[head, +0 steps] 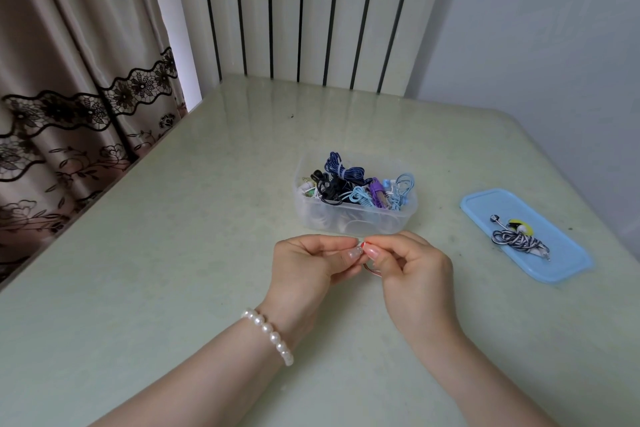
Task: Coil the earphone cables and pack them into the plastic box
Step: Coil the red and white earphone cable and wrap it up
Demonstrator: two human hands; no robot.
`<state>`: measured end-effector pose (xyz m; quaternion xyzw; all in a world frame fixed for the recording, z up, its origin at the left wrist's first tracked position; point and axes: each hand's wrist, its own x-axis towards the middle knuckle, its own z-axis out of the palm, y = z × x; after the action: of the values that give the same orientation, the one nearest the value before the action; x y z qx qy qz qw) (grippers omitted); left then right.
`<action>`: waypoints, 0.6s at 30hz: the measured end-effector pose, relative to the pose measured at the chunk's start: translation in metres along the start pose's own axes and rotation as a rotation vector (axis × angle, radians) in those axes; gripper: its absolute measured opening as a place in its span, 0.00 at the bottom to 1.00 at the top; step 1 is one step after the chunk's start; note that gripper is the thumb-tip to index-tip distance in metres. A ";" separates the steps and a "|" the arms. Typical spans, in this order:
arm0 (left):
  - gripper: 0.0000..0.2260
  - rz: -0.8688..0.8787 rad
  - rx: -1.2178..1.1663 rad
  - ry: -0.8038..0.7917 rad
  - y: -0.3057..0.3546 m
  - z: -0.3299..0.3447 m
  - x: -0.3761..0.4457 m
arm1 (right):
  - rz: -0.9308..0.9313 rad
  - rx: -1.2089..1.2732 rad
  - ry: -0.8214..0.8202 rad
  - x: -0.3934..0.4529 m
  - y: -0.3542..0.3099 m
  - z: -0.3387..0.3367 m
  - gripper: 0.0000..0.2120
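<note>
- Left hand (pixel 304 263), fingers curled, pinches a thin red-and-white earphone cable (pixel 371 270) at its fingertips.
- Right hand (pixel 412 267), fingers curled too, pinches the same cable; fingertips of both hands meet.
- Clear plastic box (pixel 353 218), holding coiled cables, sits just beyond the fingertips.
- Blue plastic lid (pixel 526 236), carrying a striped cable bundle (pixel 517 239), lies right of the fingers.

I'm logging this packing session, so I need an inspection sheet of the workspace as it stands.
Surface: pale green glossy table, a few dark specks.
Job's things: clear plastic box heaped with coiled earphones; blue lid lies to its right, carrying a black-and-white striped earphone bundle.
Clutter: nothing seen.
Grippers: left hand and right hand meet in front of the box, both pinching a thin red cable; pearl bracelet on left wrist.
Cables: red cable mostly hidden by the fingers.
Surroundings: lace-trimmed curtain left, slatted panel behind, pale wall right.
</note>
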<state>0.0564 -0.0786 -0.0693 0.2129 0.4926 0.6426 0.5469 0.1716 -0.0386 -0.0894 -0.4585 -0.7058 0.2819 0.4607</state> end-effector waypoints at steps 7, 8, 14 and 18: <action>0.07 0.092 0.006 0.043 -0.002 0.004 -0.004 | 0.060 0.085 0.048 -0.001 0.000 0.004 0.07; 0.07 0.096 0.005 0.046 -0.002 0.004 -0.004 | 0.065 0.097 0.052 -0.001 0.000 0.004 0.07; 0.07 0.131 -0.015 0.064 -0.004 0.007 -0.006 | 0.067 0.135 0.099 -0.003 -0.002 0.007 0.06; 0.07 0.145 -0.037 0.116 -0.006 0.010 -0.008 | 0.029 0.115 0.128 -0.003 -0.004 0.009 0.06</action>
<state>0.0699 -0.0824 -0.0679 0.2002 0.4946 0.7008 0.4735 0.1625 -0.0429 -0.0906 -0.4586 -0.6508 0.2986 0.5262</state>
